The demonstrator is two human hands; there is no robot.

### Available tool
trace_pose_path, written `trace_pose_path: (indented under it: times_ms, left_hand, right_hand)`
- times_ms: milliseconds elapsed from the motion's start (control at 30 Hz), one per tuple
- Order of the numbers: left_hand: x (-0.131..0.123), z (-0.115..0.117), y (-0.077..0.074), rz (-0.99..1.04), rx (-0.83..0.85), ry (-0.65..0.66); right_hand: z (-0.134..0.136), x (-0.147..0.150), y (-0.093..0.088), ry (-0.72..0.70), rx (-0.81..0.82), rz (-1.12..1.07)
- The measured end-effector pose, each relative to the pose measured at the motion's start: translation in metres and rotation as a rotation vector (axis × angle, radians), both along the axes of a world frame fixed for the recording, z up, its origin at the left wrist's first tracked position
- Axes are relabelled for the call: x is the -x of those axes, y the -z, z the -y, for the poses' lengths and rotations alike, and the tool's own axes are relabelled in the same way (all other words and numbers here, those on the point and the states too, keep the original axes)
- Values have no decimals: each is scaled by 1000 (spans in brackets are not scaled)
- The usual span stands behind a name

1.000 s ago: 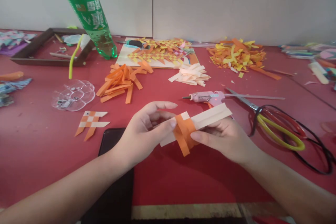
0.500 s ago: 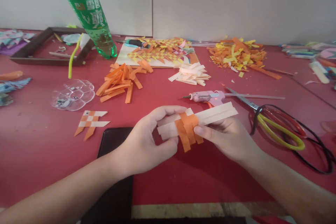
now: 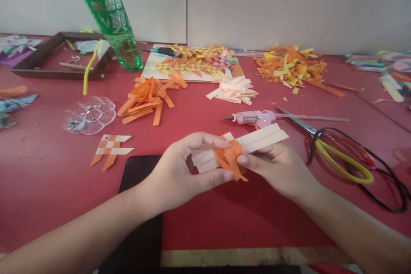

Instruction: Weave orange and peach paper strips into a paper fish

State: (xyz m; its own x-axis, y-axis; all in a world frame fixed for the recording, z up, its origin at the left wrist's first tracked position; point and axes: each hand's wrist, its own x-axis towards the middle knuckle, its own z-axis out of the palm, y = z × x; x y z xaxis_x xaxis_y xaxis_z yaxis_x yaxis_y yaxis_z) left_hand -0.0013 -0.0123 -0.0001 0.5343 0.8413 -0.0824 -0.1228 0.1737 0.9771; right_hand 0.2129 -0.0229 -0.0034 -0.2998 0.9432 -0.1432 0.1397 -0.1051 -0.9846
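Between both hands I hold interlaced paper strips: cream strips point(image 3: 261, 139) running lengthwise, with orange strips point(image 3: 228, 155) crossing them near the middle. My left hand point(image 3: 181, 167) curls around the left end, its index finger on top and its thumb pressing at the lower orange ends. The right end is pinched by my right hand point(image 3: 278, 167), thumb on the orange strips and fingers beneath the cream ones. On the table to the left lies a small woven paper fish point(image 3: 111, 150) in orange and cream.
Behind my hands lie a pink glue gun point(image 3: 253, 117) and scissors point(image 3: 343, 154) with yellow and red handles. Piles of orange strips point(image 3: 147, 100) and cream strips point(image 3: 234, 90) sit farther back. A green bottle point(image 3: 112, 21), a clear flower-shaped dish point(image 3: 93, 115) and a black tablet-like slab point(image 3: 141, 222) stand left.
My left thumb has moved right and up onto the orange strips' lower ends, which now bend and bunch. The left index finger has shifted onto the orange part. My right hand stays nearly still.
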Motion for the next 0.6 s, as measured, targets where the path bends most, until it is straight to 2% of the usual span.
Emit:
trace_pose_path:
  times_ms: [200,400,533,600]
  left_hand:
    - [0,-2,1,-10,-28,-50]
    - [3,-3,4,-16,89,-82]
    - [3,-2,4,-55,99,-73]
    - [2,-2,4,-84,71,-62]
  right_hand:
    - [0,0,1,21,-47,41]
    - [2,2,3,22,-26,14]
    - [4,3,2,3,-31,-72]
    - [4,4,1,35,-81,-29]
